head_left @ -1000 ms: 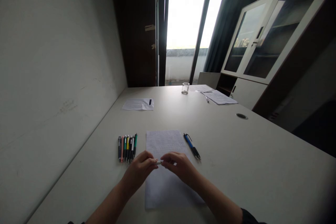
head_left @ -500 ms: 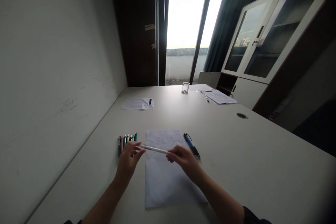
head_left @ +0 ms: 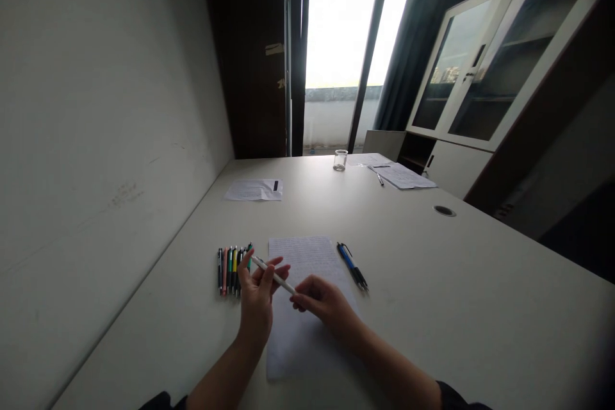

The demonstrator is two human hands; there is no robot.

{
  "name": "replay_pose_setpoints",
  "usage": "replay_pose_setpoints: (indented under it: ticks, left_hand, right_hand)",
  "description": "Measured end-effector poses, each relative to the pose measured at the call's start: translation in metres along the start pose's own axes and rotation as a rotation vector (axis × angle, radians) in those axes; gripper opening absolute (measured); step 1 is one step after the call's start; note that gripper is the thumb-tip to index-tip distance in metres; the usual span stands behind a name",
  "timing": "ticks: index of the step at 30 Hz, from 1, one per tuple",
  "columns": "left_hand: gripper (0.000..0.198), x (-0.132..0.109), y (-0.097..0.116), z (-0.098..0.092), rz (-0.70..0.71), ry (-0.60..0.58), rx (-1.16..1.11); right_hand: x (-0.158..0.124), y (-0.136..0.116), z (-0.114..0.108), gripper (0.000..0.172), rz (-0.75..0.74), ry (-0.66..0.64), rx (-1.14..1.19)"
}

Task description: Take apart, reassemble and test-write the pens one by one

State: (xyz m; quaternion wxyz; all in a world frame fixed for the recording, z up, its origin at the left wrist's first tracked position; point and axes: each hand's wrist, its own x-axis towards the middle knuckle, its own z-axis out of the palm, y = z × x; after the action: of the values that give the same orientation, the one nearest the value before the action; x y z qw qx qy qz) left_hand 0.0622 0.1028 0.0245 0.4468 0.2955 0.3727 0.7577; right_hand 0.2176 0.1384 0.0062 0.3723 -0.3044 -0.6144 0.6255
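In the lower centre of the frame, the white pen slanted down rightward over the paper, its lower end pinched by the fingers of the right hand, its upper stretch held loosely between the thumb and spread fingers of the left hand.

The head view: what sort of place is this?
Probably an office or study room: there is a big white table, with pens lined up beside paper on it, and a glass-doored cabinet at the right.
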Motion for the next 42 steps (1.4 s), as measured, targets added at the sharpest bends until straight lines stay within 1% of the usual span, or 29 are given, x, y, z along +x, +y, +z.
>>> replay_pose_setpoints:
  ticks: [2,6,10,13,18,24,26,30,36,42]
  left_hand:
    - [0.064,0.005,0.0,-0.005,0.005,0.033,0.001]
    - [0.059,0.018,0.005,-0.023,0.027,0.111,0.02]
    - [0.058,0.025,0.011,-0.034,0.079,0.149,0.0]
    - [0.057,0.026,0.013,-0.034,0.082,0.149,-0.004]
    - [0.063,0.026,0.012,-0.032,0.069,0.158,0.0]
    - [0.057,0.027,0.013,-0.034,0.077,0.187,-0.004]
    - [0.057,0.027,0.014,-0.034,0.065,0.177,0.0]
    - [0.063,0.026,0.014,-0.033,0.049,0.151,-0.008]
    - [0.054,0.026,0.013,-0.033,0.05,0.176,-0.005]
    - [0.059,0.025,0.015,-0.031,0.047,0.144,-0.023]
  right_hand:
    - [0.0,-0.002,-0.002,0.03,-0.016,0.002,-0.029]
    - [0.0,-0.004,-0.007,0.031,-0.025,0.03,-0.088]
    - [0.0,-0.003,-0.01,0.034,-0.019,0.075,-0.115]
    - [0.0,-0.002,-0.01,0.034,-0.007,0.065,-0.113]
    - [-0.001,-0.002,-0.01,0.033,0.006,0.063,-0.111]
    - [0.001,-0.001,-0.012,0.03,0.004,0.058,-0.121]
    - [0.0,-0.001,-0.012,0.03,0.003,0.058,-0.129]
    - [0.0,-0.001,-0.011,0.03,0.003,0.064,-0.134]
    - [0.0,-0.001,-0.011,0.03,0.008,0.061,-0.129]
    - [0.0,-0.001,-0.011,0.031,0.011,0.064,-0.125]
